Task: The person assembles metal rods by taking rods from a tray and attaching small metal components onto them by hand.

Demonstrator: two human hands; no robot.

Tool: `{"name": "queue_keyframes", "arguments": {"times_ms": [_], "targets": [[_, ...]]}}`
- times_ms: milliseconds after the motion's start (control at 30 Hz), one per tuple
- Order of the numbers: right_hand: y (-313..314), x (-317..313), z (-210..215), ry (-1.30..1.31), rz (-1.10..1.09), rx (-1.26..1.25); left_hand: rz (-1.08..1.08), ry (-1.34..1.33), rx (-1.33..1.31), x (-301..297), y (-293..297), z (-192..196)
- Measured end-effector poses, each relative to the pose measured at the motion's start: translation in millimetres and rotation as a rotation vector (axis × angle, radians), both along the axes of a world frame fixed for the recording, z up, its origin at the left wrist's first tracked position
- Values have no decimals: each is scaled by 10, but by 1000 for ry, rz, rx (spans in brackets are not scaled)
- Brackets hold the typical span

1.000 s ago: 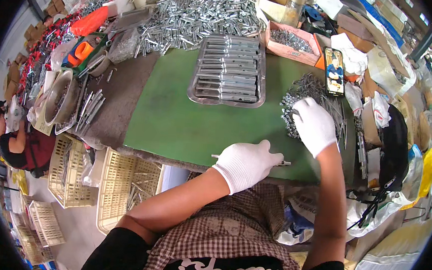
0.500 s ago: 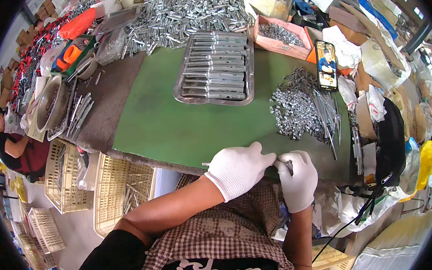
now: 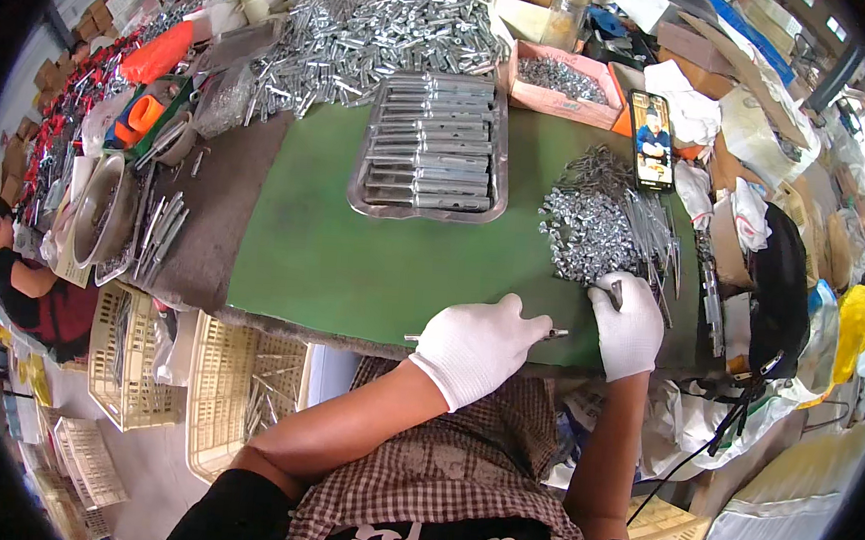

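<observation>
My left hand (image 3: 477,348), in a white knit glove, is closed round a slim metal tube (image 3: 558,333); both of its ends stick out of the fist. To its right, my gloved right hand (image 3: 633,326) pinches a small metal part (image 3: 616,292) between thumb and fingers. That hand is at the near edge of a heap of small shiny metal pieces (image 3: 585,239). Beside the heap lie thin metal rods (image 3: 654,230) and darker small pieces (image 3: 600,166). Beyond my hands, a metal tray (image 3: 428,213) holds a stacked row of metal tubes (image 3: 430,160).
A green mat (image 3: 323,262) covers the bench. Loose metal tubes (image 3: 369,35) are heaped at the back, near a pink box (image 3: 559,103) of small parts. A phone (image 3: 652,145) leans at the right. Plastic crates (image 3: 219,386) stand below left, where another person (image 3: 30,287) sits.
My right hand has moved away from my left, up and right to the heap of small pieces. The tube's right end now shows beyond my left hand, which has barely moved.
</observation>
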State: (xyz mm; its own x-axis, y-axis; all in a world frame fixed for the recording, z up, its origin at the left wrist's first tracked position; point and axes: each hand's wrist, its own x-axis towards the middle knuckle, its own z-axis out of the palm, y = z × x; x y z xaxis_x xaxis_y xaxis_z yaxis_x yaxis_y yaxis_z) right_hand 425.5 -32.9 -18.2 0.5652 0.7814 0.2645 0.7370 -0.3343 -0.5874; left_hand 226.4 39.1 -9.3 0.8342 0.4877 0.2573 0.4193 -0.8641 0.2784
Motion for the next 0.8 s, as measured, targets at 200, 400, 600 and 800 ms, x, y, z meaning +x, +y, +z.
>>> {"name": "queue_keyframes", "arguments": {"times_ms": [200,400,600,800], "targets": [[-134,-51,33,-131,7,26,-6,-9,-11,2,11,-7],[-295,-328,127,166,284,133,-4,1,-35,8,25,4],[-266,-440,95,8,293,87,-7,-23,-37,3,11,-5],[-248,-451,111,107,265,71,-12,-2,-24,-8,10,19]]}}
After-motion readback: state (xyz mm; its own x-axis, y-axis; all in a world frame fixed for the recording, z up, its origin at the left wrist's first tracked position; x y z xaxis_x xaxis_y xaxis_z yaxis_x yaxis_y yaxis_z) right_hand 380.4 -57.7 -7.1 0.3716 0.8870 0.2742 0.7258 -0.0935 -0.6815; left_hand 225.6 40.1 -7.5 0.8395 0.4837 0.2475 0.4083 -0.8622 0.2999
